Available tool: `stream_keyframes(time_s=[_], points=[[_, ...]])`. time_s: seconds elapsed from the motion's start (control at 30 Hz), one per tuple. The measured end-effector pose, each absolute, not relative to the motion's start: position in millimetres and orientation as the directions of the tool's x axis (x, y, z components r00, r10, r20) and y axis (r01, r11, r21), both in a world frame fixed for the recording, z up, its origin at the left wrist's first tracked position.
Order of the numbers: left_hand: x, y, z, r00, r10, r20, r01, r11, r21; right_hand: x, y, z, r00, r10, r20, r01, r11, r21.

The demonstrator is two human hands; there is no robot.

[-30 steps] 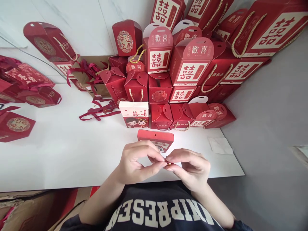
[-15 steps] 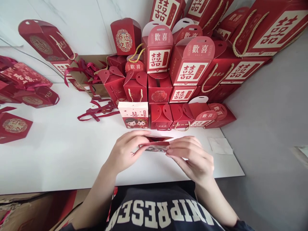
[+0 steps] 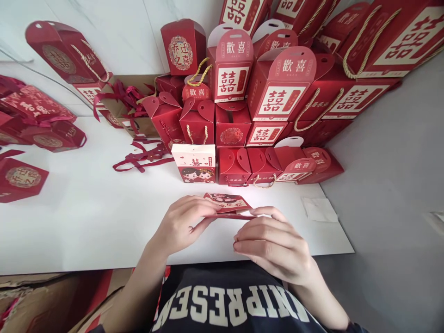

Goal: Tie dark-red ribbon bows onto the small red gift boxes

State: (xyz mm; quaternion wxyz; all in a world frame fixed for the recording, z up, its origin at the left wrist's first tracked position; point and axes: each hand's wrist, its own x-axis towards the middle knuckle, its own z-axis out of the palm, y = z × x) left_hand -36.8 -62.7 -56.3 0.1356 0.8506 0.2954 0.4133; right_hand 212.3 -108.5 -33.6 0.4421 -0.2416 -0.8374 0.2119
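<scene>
A small red printed carton (image 3: 231,202) is tilted low over the white table in front of me, its patterned face turned up. My left hand (image 3: 183,222) pinches its left end between thumb and fingers. At its right end is my right hand (image 3: 274,240), the index finger along a pale flap and the other fingers curled below, near the carton's front edge; whether they grip anything is hidden. Just beyond stands a pink and red box (image 3: 194,164) with two cartoon figures.
Stacked red gift boxes (image 3: 232,134) fill the back, several with rope handles. Dark red ribbons (image 3: 142,156) lie left of centre, near a brown box (image 3: 144,126). More red boxes (image 3: 22,179) sit at far left. A white paper (image 3: 319,209) lies right, beside the grey wall (image 3: 391,185).
The carton has turned so its printed face shows on top, where an opening showed before. My right hand's fingers have shifted, with the index finger raised over the carton's right end.
</scene>
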Motion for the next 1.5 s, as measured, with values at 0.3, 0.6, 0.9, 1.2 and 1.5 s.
stream_keyframes(time_s=[0.3,0.6,0.9,1.2,1.5], points=[[-23,-41,-64,0.462,0.695,0.551,0.322,-0.710,0.626,207,-88,-48,-0.399,0.606,0.688,0.468,0.780,-0.415],[-16,-40,-68,0.450,0.810,0.375,0.348,-0.546,0.762,199,-77,-55,-0.318,0.645,0.695,0.585,0.710,-0.392],[-16,-44,-67,0.448,0.831,0.329,0.355,-0.503,0.788,188,-73,-61,-0.346,0.700,0.625,0.667,0.651,-0.361],[-12,-47,-62,0.467,0.783,0.411,0.361,-0.593,0.720,185,-79,-55,-0.297,0.728,0.618,0.695,0.609,-0.383],[-11,-47,-63,0.454,0.788,0.416,0.350,-0.587,0.730,185,-81,-61,-0.303,0.741,0.600,0.653,0.620,-0.435]])
